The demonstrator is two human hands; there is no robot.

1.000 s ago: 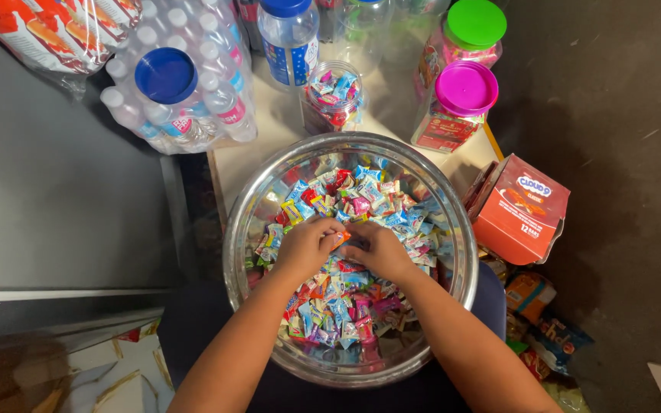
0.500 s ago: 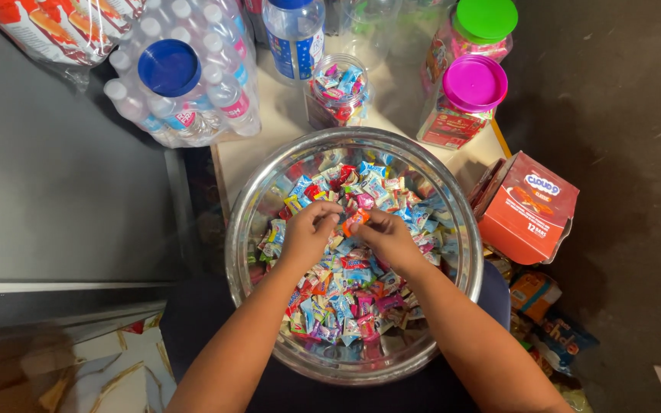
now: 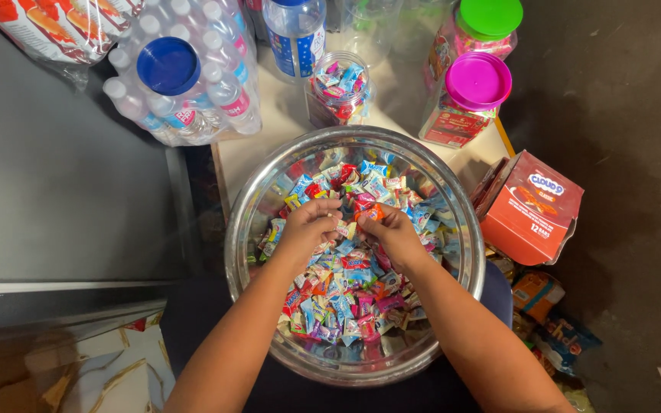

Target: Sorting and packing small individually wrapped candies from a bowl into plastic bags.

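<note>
Both hands sit in the steel bowl (image 3: 248, 229) of wrapped candies (image 3: 346, 298): left hand (image 3: 306, 229) clenched on some, right hand (image 3: 395, 237) pinching an orange candy (image 3: 372, 213) at twelve o'clock.

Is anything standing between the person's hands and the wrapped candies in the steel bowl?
Nothing visible does. Both the left hand and the right hand are already inside the steel bowl, resting on the heap of wrapped candies; the right-hand fingertips pinch an orange-wrapped candy.
</note>
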